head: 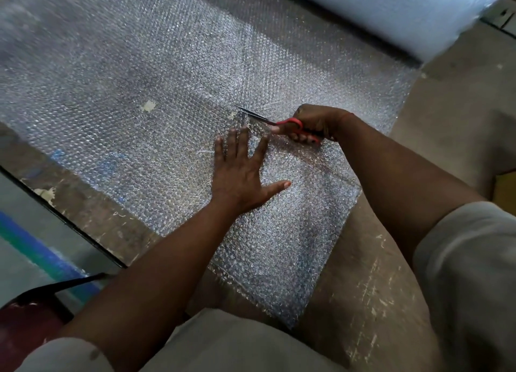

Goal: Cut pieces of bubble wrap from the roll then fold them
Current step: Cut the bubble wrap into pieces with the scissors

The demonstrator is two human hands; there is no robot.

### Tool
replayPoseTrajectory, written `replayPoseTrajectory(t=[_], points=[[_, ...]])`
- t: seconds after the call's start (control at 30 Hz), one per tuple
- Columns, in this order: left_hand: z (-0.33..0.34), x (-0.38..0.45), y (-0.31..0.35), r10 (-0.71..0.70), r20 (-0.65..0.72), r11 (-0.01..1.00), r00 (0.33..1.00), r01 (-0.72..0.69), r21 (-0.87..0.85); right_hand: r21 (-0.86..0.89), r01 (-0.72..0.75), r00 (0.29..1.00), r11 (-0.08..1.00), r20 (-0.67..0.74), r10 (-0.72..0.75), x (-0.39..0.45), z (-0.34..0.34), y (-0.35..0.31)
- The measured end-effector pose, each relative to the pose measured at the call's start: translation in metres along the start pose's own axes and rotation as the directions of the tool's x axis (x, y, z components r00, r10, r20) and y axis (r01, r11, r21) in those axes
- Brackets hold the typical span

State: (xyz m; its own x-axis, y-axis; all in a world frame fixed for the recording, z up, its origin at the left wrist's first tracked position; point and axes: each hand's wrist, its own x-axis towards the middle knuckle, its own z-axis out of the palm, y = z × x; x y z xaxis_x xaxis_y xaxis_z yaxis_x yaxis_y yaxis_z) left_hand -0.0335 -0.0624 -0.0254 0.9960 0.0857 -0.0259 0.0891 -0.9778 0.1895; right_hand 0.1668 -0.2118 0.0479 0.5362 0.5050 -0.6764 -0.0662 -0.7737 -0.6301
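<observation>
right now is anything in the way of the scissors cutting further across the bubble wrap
Nothing visible. The scissors in the right hand point across bare bubble wrap. The left hand lies flat on the sheet beside the cut line, not ahead of the blades.

So there's a big sheet of bubble wrap [156,92] spread flat over a scuffed worktable [92,212], running back to the fat roll [413,14] at the far right corner. Right hand [312,123] is wrapped round red-handled scissors [279,123], blades slightly parted and pointing left into the wrap. Left hand [245,170] is pressed flat, fingers spread, on the strip just this side of the blades. That strip hangs past the near edge over the person's lap. Blue tape [42,251] on the floor at left.
</observation>
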Motion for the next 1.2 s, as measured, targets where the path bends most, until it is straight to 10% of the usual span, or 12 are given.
replayPoseTrajectory(t=[1.2], points=[[-0.011,0.003,-0.004,0.018,0.135,0.999,0.991,-0.012,-0.045,-0.039,-0.022,1.000,0.999,-0.008,0.022,0.033,0.007,-0.038]])
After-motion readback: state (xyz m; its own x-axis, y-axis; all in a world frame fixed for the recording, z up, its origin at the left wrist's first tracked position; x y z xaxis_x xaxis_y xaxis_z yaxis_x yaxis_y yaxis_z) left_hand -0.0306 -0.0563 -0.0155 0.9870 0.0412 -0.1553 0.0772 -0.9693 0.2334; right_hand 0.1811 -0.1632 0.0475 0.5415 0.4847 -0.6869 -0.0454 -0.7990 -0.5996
